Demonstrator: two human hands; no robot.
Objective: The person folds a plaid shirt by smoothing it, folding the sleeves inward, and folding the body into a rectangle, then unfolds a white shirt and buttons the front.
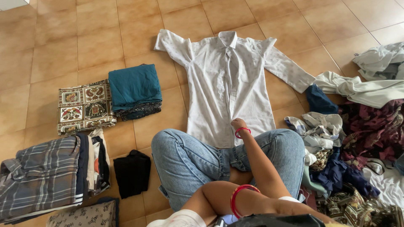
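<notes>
A white long-sleeved shirt (227, 84) lies spread flat on the tiled floor (54, 46), collar away from the person. The right hand (238, 124) rests at its bottom hem, fingers closed on the fabric. The left hand is hidden behind the bent arm — its grip cannot be told. Left of the shirt sit a folded teal cloth (134, 86) and a patterned one (84, 105); right of it, a heap of unfolded clothes (357, 138)

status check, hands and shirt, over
Right hand on hem of white shirt, grip unclear. Left hand out of view, tucked under right arm. Shirt flat, buttoned, sleeves spread. Unsorted clothes pile touching one sleeve.
</notes>
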